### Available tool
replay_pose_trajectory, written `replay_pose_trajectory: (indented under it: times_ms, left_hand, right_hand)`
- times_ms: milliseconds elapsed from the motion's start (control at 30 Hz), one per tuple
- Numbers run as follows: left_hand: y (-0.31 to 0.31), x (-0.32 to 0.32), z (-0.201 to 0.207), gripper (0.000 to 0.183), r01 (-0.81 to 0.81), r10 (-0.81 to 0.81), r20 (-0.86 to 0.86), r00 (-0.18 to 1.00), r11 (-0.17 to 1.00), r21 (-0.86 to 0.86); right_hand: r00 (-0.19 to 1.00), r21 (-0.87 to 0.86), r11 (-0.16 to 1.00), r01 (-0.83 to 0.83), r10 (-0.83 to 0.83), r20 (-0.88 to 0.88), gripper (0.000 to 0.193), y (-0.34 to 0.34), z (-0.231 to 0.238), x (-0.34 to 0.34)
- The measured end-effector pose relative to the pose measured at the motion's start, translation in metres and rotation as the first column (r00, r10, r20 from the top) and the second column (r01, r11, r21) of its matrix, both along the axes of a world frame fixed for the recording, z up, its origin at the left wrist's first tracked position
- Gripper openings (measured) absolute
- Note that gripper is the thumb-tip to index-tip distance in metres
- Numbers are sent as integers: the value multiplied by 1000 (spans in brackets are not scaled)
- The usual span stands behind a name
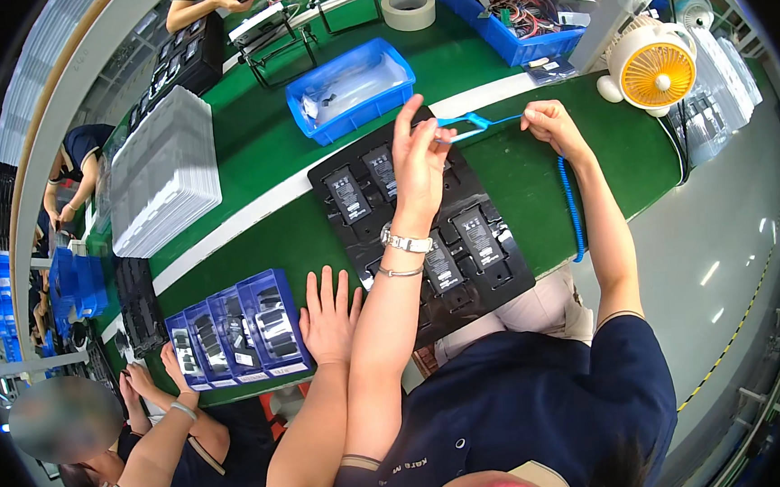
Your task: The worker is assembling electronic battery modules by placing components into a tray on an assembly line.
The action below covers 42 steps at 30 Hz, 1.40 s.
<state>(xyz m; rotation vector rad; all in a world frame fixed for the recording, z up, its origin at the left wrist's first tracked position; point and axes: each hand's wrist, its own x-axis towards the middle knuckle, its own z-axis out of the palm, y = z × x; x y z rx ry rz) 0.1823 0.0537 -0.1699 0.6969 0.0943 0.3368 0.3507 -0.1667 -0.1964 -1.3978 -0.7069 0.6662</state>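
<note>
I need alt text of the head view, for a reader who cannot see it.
A blue strap stretches between a person's left hand and right hand, over a green workbench with a black tray of flat rectangular parts.

We can't read the packs (print too small). Left forearm hides part of the tray. Blurred face at left. Far worker cut off up top, another person's arm below.
</note>
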Motion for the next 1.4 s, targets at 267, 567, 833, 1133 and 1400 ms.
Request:
replay_pose_trajectory:
  times_ms: [267, 567, 833, 1133, 1400]
  left_hand:
    - [10, -4, 0, 63, -215, 215, 0, 977, 977, -10]
    - [-2, -5, -1, 77, -115, 110, 43, 993, 979, 170]
    - [-17, -8, 7, 78, -29, 17, 62, 998, 980, 195]
    - [-16, -2, -7, 49, -54, 72, -30, 997, 911, 410]
    - [-19, 1, -26, 40, -268, 436, 77, 897, 397, 878]
  right_hand:
    - [992, -5, 992, -124, 124, 8, 31, 0, 15, -22]
    - [974, 4, 975, -224, 224, -39, 34, -2, 23, -24]
    - [894, -91, 890, -448, 448, -23, 58, 23, 34, -61]
    - [854, 115, 901, -419, 434, -287, 29, 44, 14, -76]
    - [974, -42, 975, -217, 214, -69, 22, 50, 16, -80]
